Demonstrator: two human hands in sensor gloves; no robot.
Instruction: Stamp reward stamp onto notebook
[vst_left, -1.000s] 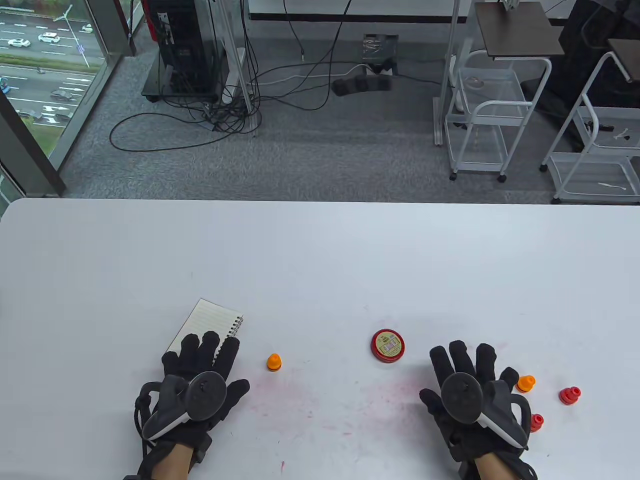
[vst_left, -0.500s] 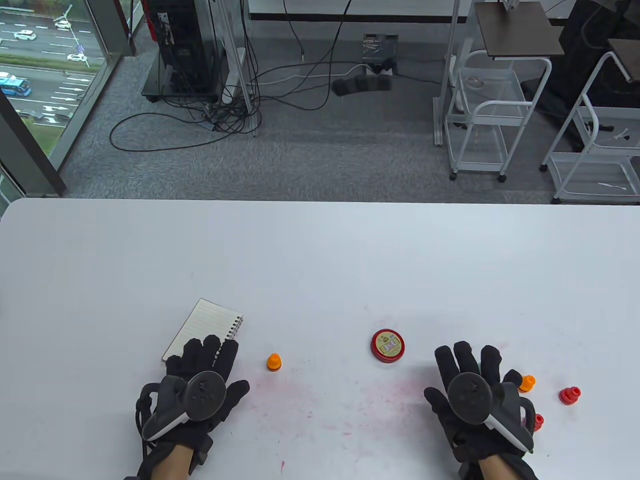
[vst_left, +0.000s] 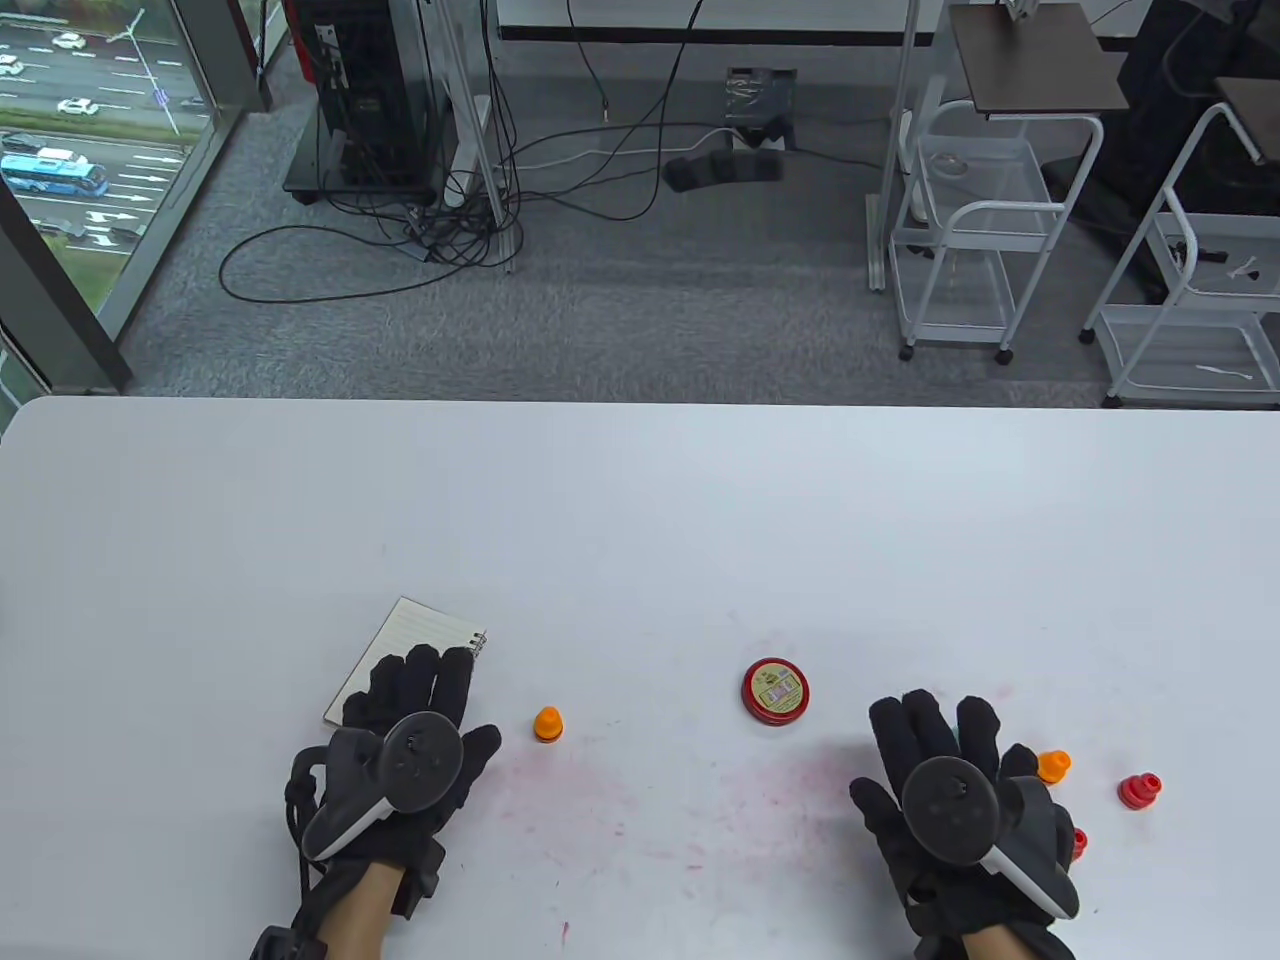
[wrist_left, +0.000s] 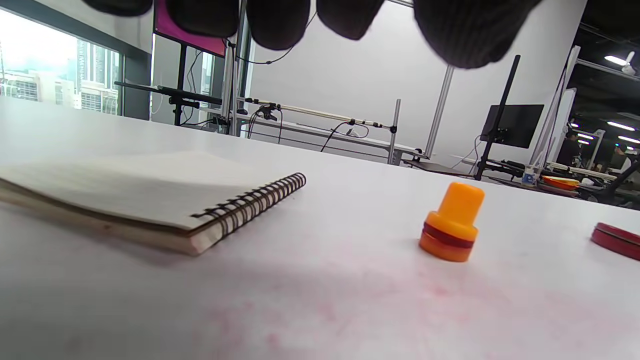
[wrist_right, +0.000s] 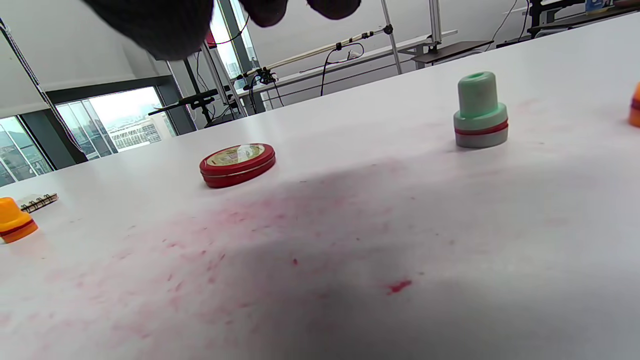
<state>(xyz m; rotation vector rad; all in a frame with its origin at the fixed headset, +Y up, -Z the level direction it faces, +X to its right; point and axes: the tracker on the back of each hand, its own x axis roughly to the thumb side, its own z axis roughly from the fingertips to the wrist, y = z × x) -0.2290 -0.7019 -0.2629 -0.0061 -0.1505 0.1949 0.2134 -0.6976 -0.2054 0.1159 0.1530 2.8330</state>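
Left hand (vst_left: 405, 735) farther up notebook (vst_left: 400, 640); red-smudged white table (vst_left: 640, 500).

We see a round red tin (vst_left: 775, 691) lying flat on a white table (vst_left: 640, 500). Pink ink smears (vst_left: 770, 790) stain the tabletop just in front of the tin and to its left. Far behind the tin, on grey carpet, stand white wire carts (vst_left: 965, 230) to its right and a black tower (vst_left: 365, 90) with tangled cables (vst_left: 440, 230) to its left.
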